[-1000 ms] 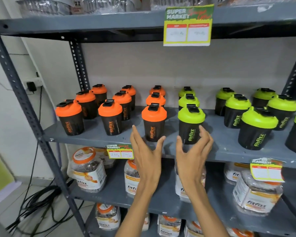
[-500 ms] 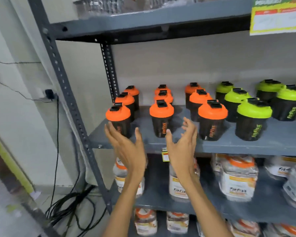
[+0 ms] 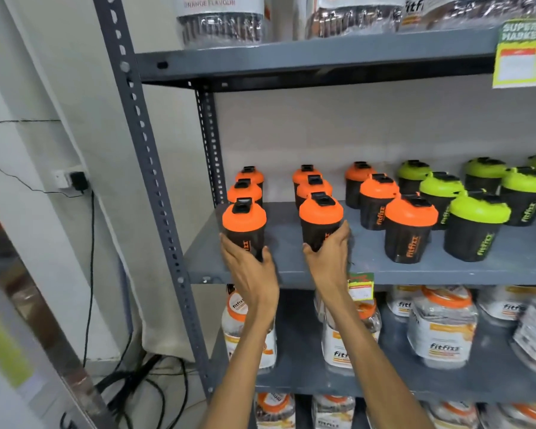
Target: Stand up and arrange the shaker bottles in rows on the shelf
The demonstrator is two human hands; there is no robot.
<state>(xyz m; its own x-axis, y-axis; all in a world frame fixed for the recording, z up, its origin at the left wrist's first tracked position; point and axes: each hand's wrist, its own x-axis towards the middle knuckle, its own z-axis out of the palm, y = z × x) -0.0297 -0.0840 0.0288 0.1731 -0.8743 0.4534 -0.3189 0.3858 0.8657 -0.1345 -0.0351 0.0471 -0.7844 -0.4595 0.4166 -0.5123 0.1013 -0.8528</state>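
Observation:
Black shaker bottles stand upright in rows on the grey middle shelf (image 3: 369,270): orange-lidded ones at the left, green-lidded ones (image 3: 474,226) at the right. My left hand (image 3: 249,267) grips the base of the front bottle of the leftmost orange row (image 3: 243,224). My right hand (image 3: 328,258) grips the lower body of the front bottle of the second orange row (image 3: 321,219). Both bottles stand upright near the shelf's front edge. A third orange row (image 3: 410,229) runs to the right of my right hand.
A slotted grey upright (image 3: 155,193) frames the shelf's left side. Large jars (image 3: 443,326) fill the lower shelves and jars (image 3: 220,20) sit on the top shelf. Price tags (image 3: 361,286) hang from shelf edges. Black cables (image 3: 143,385) lie on the floor at left.
Both hands moved left along the shelf from the middle rows and closed on the two front orange-lidded bottles. The view shifted left and closer.

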